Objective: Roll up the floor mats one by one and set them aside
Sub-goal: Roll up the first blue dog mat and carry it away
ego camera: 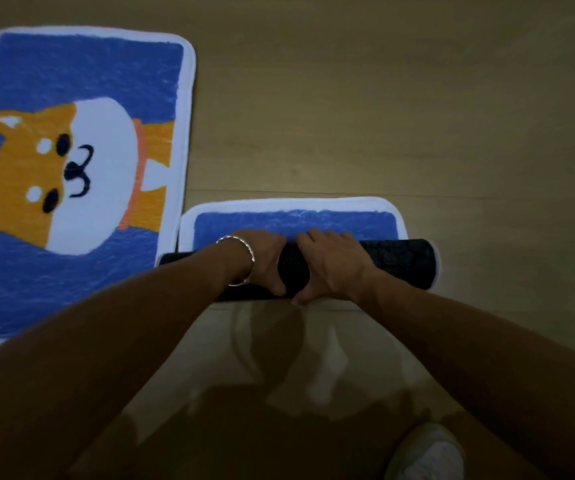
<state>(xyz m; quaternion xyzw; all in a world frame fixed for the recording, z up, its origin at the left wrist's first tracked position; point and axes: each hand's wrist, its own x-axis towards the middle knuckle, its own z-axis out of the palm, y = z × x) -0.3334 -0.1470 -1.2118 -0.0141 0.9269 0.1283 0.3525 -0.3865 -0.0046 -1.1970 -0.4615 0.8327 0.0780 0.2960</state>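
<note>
At left I see a dog mat (pixel 71 168) lying flat on the floor (pixel 383 98); beside it the left hand (pixel 265 261), bracelet (pixel 242 261) at the wrist, and right hand (pixel 331 265) grip the middle of a dark roll (pixel 400 258), its blue end unrolled beyond the fingers.

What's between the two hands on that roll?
Only black backing of the rolled mat, bare between the left hand and right hand, in the head view.

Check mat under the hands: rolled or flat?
Mostly rolled: mat forms a dark tube under left hand and right hand; blue end lies flat.
</note>
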